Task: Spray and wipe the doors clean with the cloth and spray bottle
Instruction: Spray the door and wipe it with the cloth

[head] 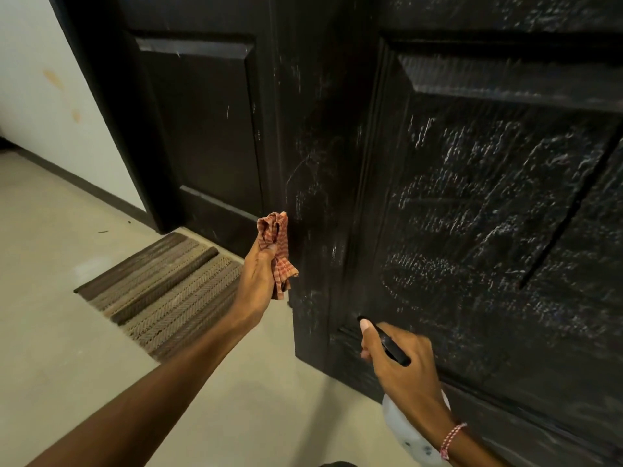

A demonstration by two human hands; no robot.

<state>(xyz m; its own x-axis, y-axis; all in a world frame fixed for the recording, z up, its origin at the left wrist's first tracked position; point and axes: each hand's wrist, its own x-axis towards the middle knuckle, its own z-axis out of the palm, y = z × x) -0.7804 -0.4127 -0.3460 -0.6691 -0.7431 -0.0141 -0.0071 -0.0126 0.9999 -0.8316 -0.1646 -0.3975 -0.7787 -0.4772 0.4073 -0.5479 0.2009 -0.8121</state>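
Note:
Two dark panelled doors fill the view: a near door [472, 197] with wet, streaky marks on its lower panel, and a farther door [202, 129] to the left behind it. My left hand [259, 278] grips a bunched red checked cloth [278, 244] right at the near door's left edge. My right hand [401, 365] grips a spray bottle [401, 426] with a black head and pale body, its nozzle pointing at the bottom of the near door.
A striped brown doormat [168, 291] lies on the pale floor [67, 332] in front of the farther door. A white wall [40, 79] with a dark skirting board runs along the left.

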